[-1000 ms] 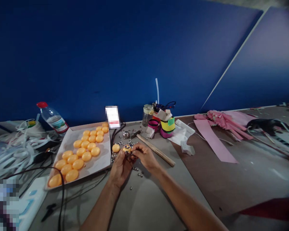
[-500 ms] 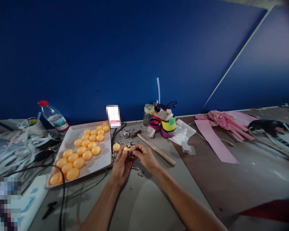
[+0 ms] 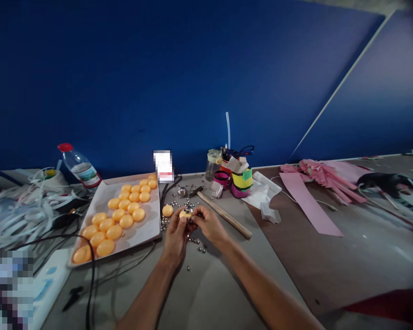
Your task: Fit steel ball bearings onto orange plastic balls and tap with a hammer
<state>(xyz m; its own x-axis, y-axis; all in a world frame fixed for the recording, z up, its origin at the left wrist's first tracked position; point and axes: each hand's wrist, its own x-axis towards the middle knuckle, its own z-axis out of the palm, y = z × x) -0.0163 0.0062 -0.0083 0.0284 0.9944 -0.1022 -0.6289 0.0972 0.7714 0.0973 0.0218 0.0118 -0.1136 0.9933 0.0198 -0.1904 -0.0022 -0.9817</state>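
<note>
My left hand (image 3: 175, 233) holds a yellow ball (image 3: 185, 213) with dark marks on its upper side. The fingers of my right hand (image 3: 208, 223) are pinched at the ball's right side; anything small between them is hidden. Just left of the held ball, an orange ball (image 3: 167, 210) rests on the table. Small silver beads (image 3: 202, 249) lie scattered around and below my hands. To the left, several orange balls (image 3: 126, 222) lie in rows in a shallow white tray (image 3: 142, 231).
A hammer (image 3: 225, 215) lies right of my hands. Behind it stand a glass jar (image 3: 213, 165) and a colourful pouch (image 3: 241, 183). A bottle (image 3: 80, 169), white strips (image 3: 17, 215) and a black cable (image 3: 91, 284) are at left; pink ribbon (image 3: 311, 204) lies at right.
The ball in my left hand has tilted slightly, and more of its yellow surface shows. The whole view has shifted a little; both hands stay together at the ball.
</note>
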